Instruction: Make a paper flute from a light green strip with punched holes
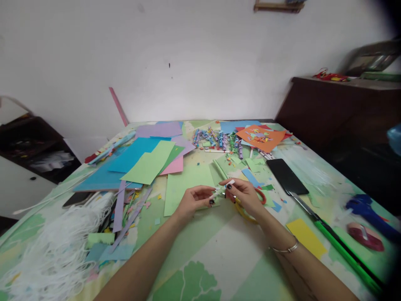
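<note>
My left hand [196,200] is closed in a pinch on a small pale piece of paper [216,194], partly hidden by the fingertips. Close beside it, my right hand [246,196] is closed around scissors with yellow and red handles [242,212]. A short bit of metal blade shows between the two hands. A small white strip [230,183] sticks up at my right thumb; whether it joins the pale piece I cannot tell. Beneath and behind the hands lies a light green sheet [184,184], with a rolled green tube [220,169] just beyond.
Coloured sheets [150,161] pile up at the left, above a tangle of white cord [59,246]. Curled paper pieces [219,140] stand at the back beside an orange sheet [261,138]. On the right lie a black phone [287,176], a green-handled knife [341,246] and a tape roll [365,237].
</note>
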The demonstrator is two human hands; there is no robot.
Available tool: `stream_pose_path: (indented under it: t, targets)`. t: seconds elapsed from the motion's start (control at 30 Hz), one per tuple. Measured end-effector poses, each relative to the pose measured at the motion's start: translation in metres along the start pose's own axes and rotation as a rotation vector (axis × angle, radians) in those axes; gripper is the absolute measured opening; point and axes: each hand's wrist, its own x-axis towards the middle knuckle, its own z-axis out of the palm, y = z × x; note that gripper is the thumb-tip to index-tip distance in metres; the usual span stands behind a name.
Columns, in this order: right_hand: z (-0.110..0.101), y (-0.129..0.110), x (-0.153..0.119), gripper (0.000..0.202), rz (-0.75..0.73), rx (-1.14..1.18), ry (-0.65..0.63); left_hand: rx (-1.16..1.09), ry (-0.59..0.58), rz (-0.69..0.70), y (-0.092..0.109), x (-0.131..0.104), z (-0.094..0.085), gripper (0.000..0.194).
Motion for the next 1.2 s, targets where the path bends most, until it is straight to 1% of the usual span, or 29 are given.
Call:
stream_pose_path:
  t: [0.07, 0.17, 0.23, 0.27, 0.33, 0.37, 0.43, 0.53, 0.63, 0.73, 0.8, 0.87, 0.93, 1.0, 1.07, 1.13, 1.2]
  targets:
    - [-0.002, 0.000, 0.001, 0.031, -0.005, 0.010, 0.030, -0.028, 0.024, -0.003, -0.001, 0.000, 0.002, 0.029]
    - [-0.011, -0.004, 0.003, 0.029, -0.029, 0.080, 0.130, -0.063, 0.089, -0.005, -0.002, 0.001, 0.001, 0.023]
    - [-0.022, -0.010, 0.005, 0.028, -0.052, 0.126, 0.246, -0.071, 0.110, -0.004, -0.002, 0.003, -0.001, 0.021]
    - [-0.030, -0.013, 0.006, 0.027, -0.078, 0.123, 0.328, -0.073, 0.120, -0.002, -0.001, 0.003, -0.002, 0.020]
    - [-0.045, -0.019, 0.007, 0.026, -0.168, 0.058, 0.497, -0.085, 0.148, 0.003, -0.001, 0.004, -0.005, 0.019]
    - [-0.053, -0.020, 0.007, 0.026, -0.210, -0.005, 0.560, -0.092, 0.165, 0.006, 0.000, 0.004, -0.006, 0.019]
    - [-0.065, -0.019, 0.008, 0.026, -0.235, -0.100, 0.598, -0.109, 0.197, 0.009, 0.001, 0.005, -0.007, 0.021]
    - [-0.073, -0.007, 0.012, 0.022, -0.193, -0.273, 0.542, -0.133, 0.236, 0.010, 0.003, 0.005, -0.008, 0.025]
    - [-0.072, 0.007, 0.017, 0.017, -0.150, -0.476, 0.444, -0.147, 0.248, 0.006, 0.003, 0.004, -0.009, 0.029]
    - [-0.061, 0.013, 0.018, 0.016, -0.151, -0.598, 0.374, -0.151, 0.237, 0.002, 0.004, 0.004, -0.008, 0.029]
    - [-0.048, 0.011, 0.016, 0.021, -0.164, -0.630, 0.313, -0.150, 0.224, 0.000, 0.003, 0.003, -0.007, 0.029]
    - [-0.030, 0.008, 0.011, 0.030, -0.154, -0.592, 0.179, -0.147, 0.208, -0.004, 0.002, 0.003, -0.006, 0.028]
    - [-0.012, 0.005, 0.005, 0.040, -0.099, -0.398, -0.041, -0.143, 0.193, -0.010, 0.001, 0.004, -0.004, 0.027]
    - [0.003, 0.003, 0.001, 0.042, -0.056, -0.211, -0.158, -0.142, 0.167, -0.019, 0.001, 0.004, -0.003, 0.026]
    - [0.011, 0.003, 0.000, 0.037, -0.030, -0.090, -0.170, -0.134, 0.134, -0.027, 0.000, 0.004, -0.003, 0.024]
    - [0.012, 0.004, 0.001, 0.029, -0.008, -0.058, -0.112, -0.107, 0.129, -0.015, 0.000, 0.004, -0.003, 0.020]
    - [0.008, 0.006, 0.003, 0.024, 0.017, -0.093, -0.036, -0.079, 0.155, 0.010, 0.001, 0.004, -0.004, 0.016]
